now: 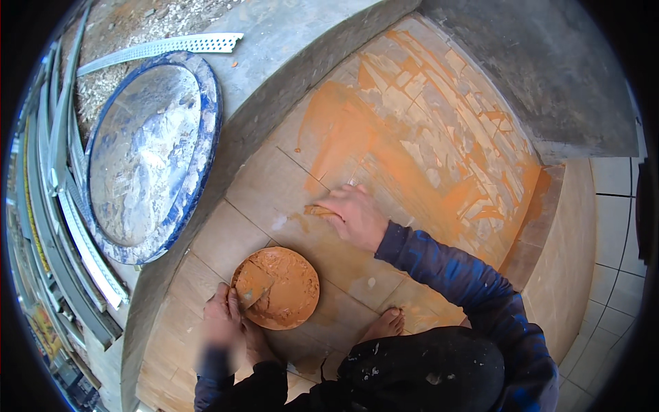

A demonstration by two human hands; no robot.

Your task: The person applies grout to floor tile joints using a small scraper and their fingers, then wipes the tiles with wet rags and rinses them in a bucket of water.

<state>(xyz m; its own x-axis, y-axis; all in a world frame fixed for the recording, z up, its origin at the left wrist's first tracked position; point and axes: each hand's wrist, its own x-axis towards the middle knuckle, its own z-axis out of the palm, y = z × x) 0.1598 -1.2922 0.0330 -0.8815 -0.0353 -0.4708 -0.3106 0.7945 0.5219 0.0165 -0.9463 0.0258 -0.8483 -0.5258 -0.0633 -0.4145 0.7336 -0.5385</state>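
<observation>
Appears to be at the step of spreading orange paste [343, 127] over the tiled floor [257, 182], probably to fill the joints. Held low with the right hand [355, 214], near the edge of the smeared area: a small flat piece [318, 211], orange on its side, in a closed, narrow grip; too much hidden to tell its exact kind. Placed at the left rim of the bowl [292, 325]: the left hand [223, 312], with fingers bent; cannot tell whether clasping the rim or the flat, paste-coated shape [255, 283] inside. For the next move, seems to call for pressing firmly and drawing paste along bare joints, without leaving thick ridges.

As for the bowl: standing on the floor, just ahead of the bare left foot [257, 347]. Looks round, orange-coated and well filled with thick, roughly stirred paste.
</observation>
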